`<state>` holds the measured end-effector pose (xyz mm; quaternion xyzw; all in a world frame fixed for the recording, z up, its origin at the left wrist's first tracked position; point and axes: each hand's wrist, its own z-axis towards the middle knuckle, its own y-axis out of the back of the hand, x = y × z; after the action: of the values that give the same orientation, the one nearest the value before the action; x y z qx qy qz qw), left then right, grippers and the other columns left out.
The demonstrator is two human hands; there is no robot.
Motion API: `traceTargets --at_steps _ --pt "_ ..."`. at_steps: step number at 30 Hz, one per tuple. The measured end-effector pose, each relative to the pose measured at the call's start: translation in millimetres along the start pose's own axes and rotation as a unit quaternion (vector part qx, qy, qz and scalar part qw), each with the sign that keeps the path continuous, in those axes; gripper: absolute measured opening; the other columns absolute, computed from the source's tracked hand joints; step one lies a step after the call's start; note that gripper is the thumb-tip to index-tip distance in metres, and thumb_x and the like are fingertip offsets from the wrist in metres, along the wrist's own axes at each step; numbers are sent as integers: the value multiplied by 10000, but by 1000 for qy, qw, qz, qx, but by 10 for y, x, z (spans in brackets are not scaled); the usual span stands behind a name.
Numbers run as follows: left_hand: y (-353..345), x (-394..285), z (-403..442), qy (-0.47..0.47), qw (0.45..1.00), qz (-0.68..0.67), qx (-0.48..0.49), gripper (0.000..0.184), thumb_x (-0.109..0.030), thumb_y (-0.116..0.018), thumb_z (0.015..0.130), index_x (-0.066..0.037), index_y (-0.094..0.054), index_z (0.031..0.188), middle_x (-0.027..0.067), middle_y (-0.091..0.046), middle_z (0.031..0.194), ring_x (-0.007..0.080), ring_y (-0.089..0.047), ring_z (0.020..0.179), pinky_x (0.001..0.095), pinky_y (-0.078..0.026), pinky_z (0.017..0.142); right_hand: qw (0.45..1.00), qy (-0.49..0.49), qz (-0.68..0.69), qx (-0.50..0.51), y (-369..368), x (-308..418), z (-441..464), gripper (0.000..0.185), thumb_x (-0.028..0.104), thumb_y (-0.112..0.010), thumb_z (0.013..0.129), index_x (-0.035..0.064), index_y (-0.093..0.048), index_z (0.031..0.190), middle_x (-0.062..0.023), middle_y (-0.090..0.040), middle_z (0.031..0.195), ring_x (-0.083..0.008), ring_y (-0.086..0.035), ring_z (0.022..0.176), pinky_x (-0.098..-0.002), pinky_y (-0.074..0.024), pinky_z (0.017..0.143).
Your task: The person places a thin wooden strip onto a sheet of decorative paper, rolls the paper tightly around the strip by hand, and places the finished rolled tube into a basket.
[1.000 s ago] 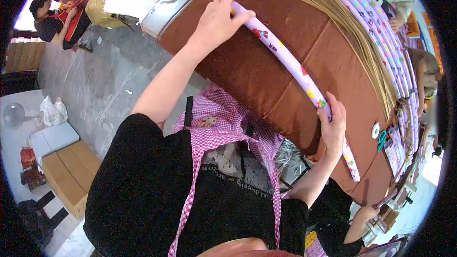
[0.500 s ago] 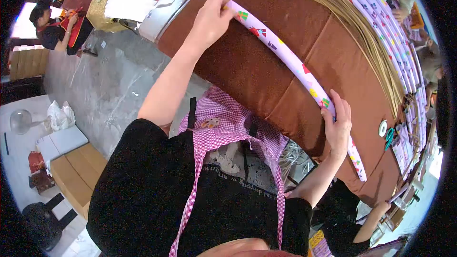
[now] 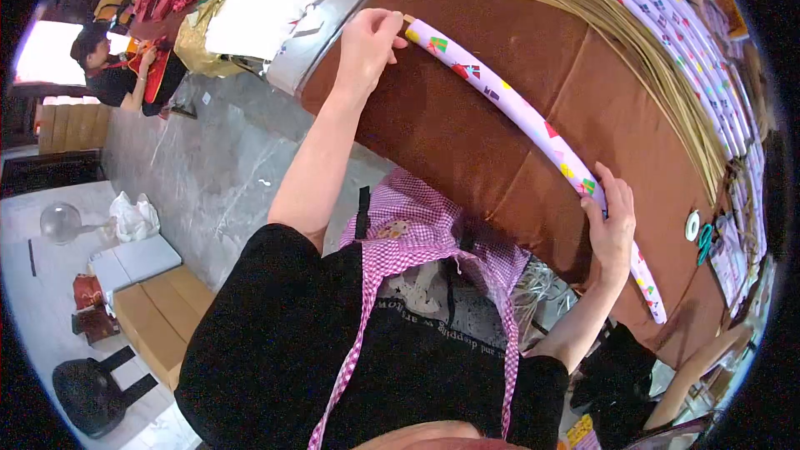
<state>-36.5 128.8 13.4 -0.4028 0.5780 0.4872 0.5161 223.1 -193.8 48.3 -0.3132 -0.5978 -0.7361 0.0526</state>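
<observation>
A long, slim roll of lilac wrapping paper (image 3: 508, 104) printed with colourful gift boxes lies across the brown tabletop. It looks curved in this wide view. My right hand (image 3: 614, 221) grips its lower part, thumb on one side and fingers on the other. At the far left end, my left hand (image 3: 368, 50) has its fingers drawn together in a pinch. A small tan tip (image 3: 407, 19) shows beside those fingertips at the roll's end. What the left fingers hold is too small to make out.
Beyond the roll lie a bundle of thin tan strips (image 3: 617, 42) and several finished paper rolls (image 3: 667, 25). White tape (image 3: 692, 225) and teal scissors (image 3: 705, 243) sit on the right. Co-workers' hands show at the upper and lower right; another person (image 3: 125, 67) sits far left.
My left hand has come off the roll's end and its fingers have closed into a pinch. My right hand keeps its hold on the roll. The whole view has shifted slightly.
</observation>
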Motion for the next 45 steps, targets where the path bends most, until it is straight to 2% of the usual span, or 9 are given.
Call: traceTargets --at_steps 3,4,13,15,20,24,30,41,45 --pt "-35 -28 -18 -30 988 145 36 344 -260 -696 876 80 -723 926 102 -677 696 125 -607 615 293 -470 547 1000 0 -20 -13 -4 -51 -4 524 0 -679 806 50 -584 1319 -160 -614 1093 -325 -579 1031 -391 -465 937" --pt "-38 -15 -19 -125 975 180 36 328 -241 -697 857 86 -711 859 117 -661 659 142 -608 624 319 -477 602 999 15 -22 -18 -5 -54 -3 531 0 -685 797 50 -585 1316 -155 -615 1079 -326 -581 1026 -393 -467 931" --pt "-21 100 67 -24 986 153 61 260 -160 -679 902 95 -688 951 67 -644 815 119 -602 702 284 -485 643 999 -7 41 -10 -11 -190 -12 570 46 -726 780 86 -568 1326 -128 -607 1010 -302 -594 991 -389 -475 905" --pt "40 194 122 -23 985 154 74 255 -156 -688 900 95 -684 945 114 -657 863 175 -622 742 326 -501 695 999 -3 32 -5 9 -184 -2 567 41 -723 776 80 -571 1321 -123 -607 1003 -299 -596 997 -385 -477 908" --pt "29 111 -106 -279 885 373 9 247 -183 -691 908 58 -639 895 196 -621 927 351 -587 918 422 -482 816 999 8 35 -1 -13 -224 10 534 30 -709 773 64 -588 1292 -131 -611 1014 -306 -598 1014 -390 -474 919" --pt "-67 67 -325 -408 822 397 -9 233 -122 -660 897 -1 -584 1081 177 -588 1127 365 -547 1089 473 -417 946 1000 4 28 -6 -19 -198 3 514 24 -707 771 57 -598 1272 -135 -610 1021 -307 -594 1009 -396 -472 914" --pt "-242 83 -841 -447 751 454 172 709 -436 -624 918 22 -451 1431 195 -421 1513 343 -377 1415 462 -299 1141 999 1 37 -2 11 -180 -6 511 9 -702 764 58 -598 1262 -138 -603 1025 -314 -582 1004 -389 -465 909" --pt "-35 163 -702 -431 779 399 220 618 -299 -704 892 51 -502 1360 244 -396 1517 410 -381 1405 481 -334 1122 1000 6 22 -22 6 -238 2 514 32 -711 767 64 -597 1266 -149 -608 1045 -326 -581 1033 -393 -465 920" --pt "-138 10 -673 -491 751 404 178 571 -324 -644 940 4 -501 1386 209 -381 1542 411 -371 1411 500 -321 1122 999 24 23 -18 5 -250 -1 487 55 -725 776 62 -612 1250 -147 -625 1053 -338 -590 1036 -401 -476 917"
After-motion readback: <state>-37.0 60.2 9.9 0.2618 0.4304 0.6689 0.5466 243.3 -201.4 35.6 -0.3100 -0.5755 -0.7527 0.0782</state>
